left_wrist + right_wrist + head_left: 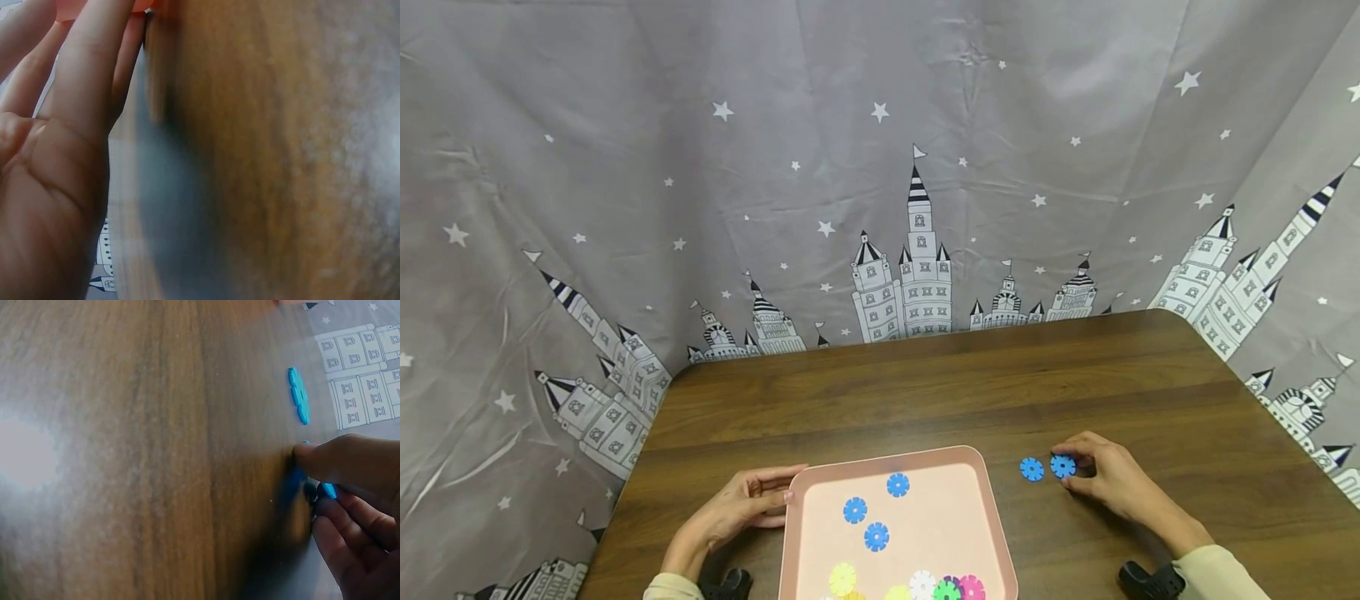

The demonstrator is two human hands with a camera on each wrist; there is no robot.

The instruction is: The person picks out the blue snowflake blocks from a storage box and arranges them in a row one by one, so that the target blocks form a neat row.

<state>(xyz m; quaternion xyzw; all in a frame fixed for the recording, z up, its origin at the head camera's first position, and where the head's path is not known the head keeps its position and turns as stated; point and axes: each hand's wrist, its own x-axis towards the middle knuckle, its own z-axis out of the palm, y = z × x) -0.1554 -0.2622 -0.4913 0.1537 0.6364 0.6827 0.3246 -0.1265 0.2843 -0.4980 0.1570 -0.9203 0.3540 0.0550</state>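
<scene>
My right hand (1108,475) pinches a blue notched plastic building disc (1063,466) between thumb and fingers, close over the wooden table. In the right wrist view the thumb and fingers hide most of this disc (329,490). Just left of it, a second blue disc (1032,469) lies on the table. My left hand (737,508) rests its fairly straight fingers against the upper left corner of a pink tray (940,508). Inside the tray lie three blue discs, one of them a blue disc (876,537) near the middle.
At the tray's near end are several more discs: a yellow disc (842,577), a white disc (922,585), a green disc (947,591) and a pink disc (972,587), among others. The wooden table (925,400) ends against a grey curtain (820,167) with printed castles and stars.
</scene>
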